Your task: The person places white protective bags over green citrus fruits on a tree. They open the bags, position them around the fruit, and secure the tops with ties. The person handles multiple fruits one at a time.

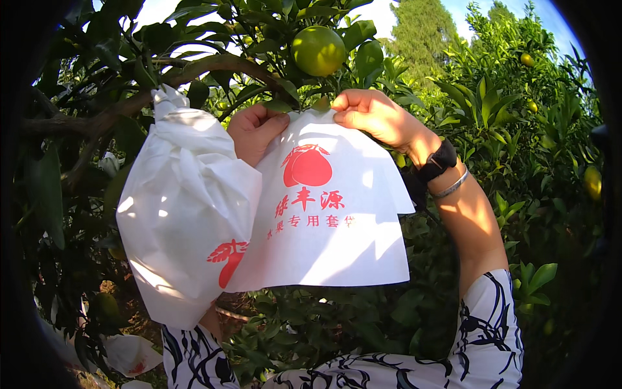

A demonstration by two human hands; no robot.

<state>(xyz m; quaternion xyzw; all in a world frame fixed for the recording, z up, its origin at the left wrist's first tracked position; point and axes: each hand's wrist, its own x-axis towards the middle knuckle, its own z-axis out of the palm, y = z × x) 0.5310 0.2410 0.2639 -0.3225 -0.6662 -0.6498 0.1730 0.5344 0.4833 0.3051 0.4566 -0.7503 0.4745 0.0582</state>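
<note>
A white fruit-protection bag, printed with a red fruit picture and writing, hangs between my two hands. My left hand pinches its upper left edge between thumb and fingers. At the upper right edge, my right hand grips the same bag. Leaves poke out at the bag's top, between the hands; whether a fruit is inside cannot be seen. A second white bag, gathered and twisted at its neck, hangs on the left and hides part of my left forearm. Just above the hands is a green citrus fruit.
A thick bent branch crosses the upper left. More white bags hang low on the left. Dense citrus foliage with several yellowish fruits fills the right side. A tall tree stands behind.
</note>
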